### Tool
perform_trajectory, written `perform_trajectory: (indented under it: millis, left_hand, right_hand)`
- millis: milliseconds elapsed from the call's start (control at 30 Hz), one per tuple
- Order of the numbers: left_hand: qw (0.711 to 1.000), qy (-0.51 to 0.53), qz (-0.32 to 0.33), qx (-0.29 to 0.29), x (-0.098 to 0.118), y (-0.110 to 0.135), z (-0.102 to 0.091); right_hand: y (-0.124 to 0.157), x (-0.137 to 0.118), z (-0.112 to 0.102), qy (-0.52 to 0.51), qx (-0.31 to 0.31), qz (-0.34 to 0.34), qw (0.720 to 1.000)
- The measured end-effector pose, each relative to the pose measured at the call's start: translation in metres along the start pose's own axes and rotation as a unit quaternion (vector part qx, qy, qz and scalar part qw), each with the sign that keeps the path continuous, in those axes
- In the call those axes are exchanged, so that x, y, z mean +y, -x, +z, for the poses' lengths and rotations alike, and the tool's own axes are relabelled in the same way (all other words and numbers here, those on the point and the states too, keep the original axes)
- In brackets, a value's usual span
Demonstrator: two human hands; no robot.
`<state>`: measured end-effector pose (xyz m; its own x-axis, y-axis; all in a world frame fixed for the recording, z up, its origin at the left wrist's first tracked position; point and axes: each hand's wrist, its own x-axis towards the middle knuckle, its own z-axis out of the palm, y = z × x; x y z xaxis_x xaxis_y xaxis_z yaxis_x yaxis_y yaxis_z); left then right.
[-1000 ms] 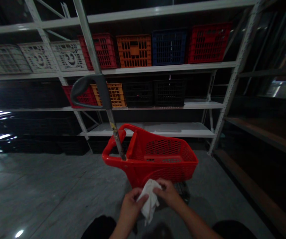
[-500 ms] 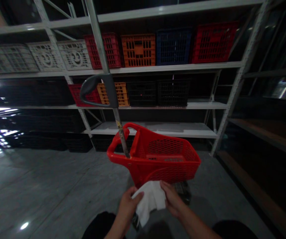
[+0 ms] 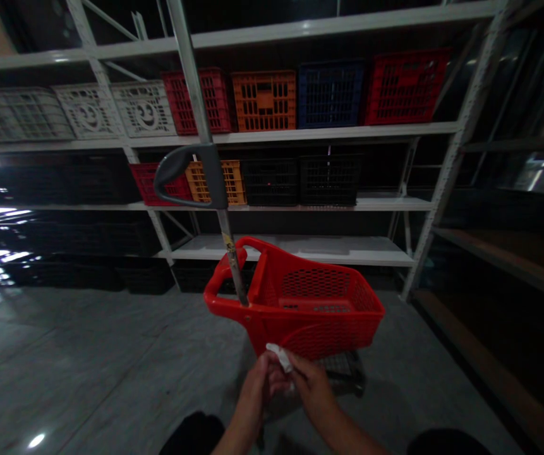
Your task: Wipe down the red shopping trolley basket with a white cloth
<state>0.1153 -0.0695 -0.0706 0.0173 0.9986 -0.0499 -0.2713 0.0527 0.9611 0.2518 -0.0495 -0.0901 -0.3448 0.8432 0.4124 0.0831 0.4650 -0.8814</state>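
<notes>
Poking upward between fingers point(image 3: 263, 370), bunched cloth point(image 3: 278, 354)

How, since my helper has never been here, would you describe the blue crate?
Look at the white rack behind the red cart. In its upper row of crates, the blue crate stands between an orange crate and a red crate; it is the only blue one.

The bare left forearm point(image 3: 236, 431) and right forearm point(image 3: 347, 433) angle inward and meet at one shared grip. The left hand point(image 3: 256, 387) closes in from the grip's left, fingers curled. The right hand point(image 3: 313, 390) closes in from its right, back upward, fingers folded across. The hands touch, pinching a wad of cloth point(image 3: 278, 355) that pokes out just above their fingertips.
</notes>
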Motion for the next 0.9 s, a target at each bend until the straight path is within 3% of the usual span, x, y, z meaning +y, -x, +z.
perform_trajectory:
  millis: [33,100,133,200,267,333,433,500,600,700,767,900]
  left_hand:
    - [0.998,-0.066,0.014,-0.007,0.009,0.0,-0.008]
    - [0.965,-0.228,0.108,0.065,0.034,-0.005,-0.028]
    - [0.928,-0.308,0.172,0.122,0.048,-0.01,-0.039]
    - [0.82,-0.443,0.287,0.22,0.077,-0.025,-0.056]
    - [0.715,-0.548,0.36,0.24,0.098,-0.046,-0.067]
    - [0.63,-0.634,0.377,0.241,0.107,-0.067,-0.071]
    - [0.55,-0.726,0.35,0.22,0.105,-0.089,-0.073]
    - [0.522,-0.753,0.339,0.215,0.101,-0.094,-0.075]
    - [0.498,-0.764,0.344,0.225,0.098,-0.094,-0.077]
    - [0.485,-0.768,0.349,0.231,0.097,-0.094,-0.073]
    - [0.483,-0.767,0.349,0.238,0.096,-0.095,-0.068]
    - [0.481,-0.766,0.346,0.25,0.094,-0.095,-0.062]
  right_hand:
    - [-0.007,0.004,-0.007,0.003,0.014,0.0,1.0]
    - [-0.027,0.006,-0.021,0.031,0.059,-0.022,0.998]
    - [-0.039,0.004,-0.025,0.055,0.082,-0.044,0.994]
    - [-0.066,-0.005,-0.025,0.111,0.105,-0.104,0.983]
    - [-0.093,-0.014,-0.01,0.176,0.086,-0.164,0.967]
    - [-0.112,-0.015,0.014,0.244,0.057,-0.209,0.945]
    - [-0.117,0.004,0.036,0.336,0.035,-0.223,0.914]
    - [-0.107,0.026,0.027,0.381,0.042,-0.2,0.902]
    - [-0.086,0.058,-0.011,0.424,0.063,-0.15,0.891]
    - [-0.078,0.07,-0.033,0.435,0.094,-0.097,0.89]
    - [-0.086,0.063,-0.022,0.418,0.11,-0.091,0.897]
    - [-0.112,0.031,0.03,0.349,0.108,-0.144,0.92]
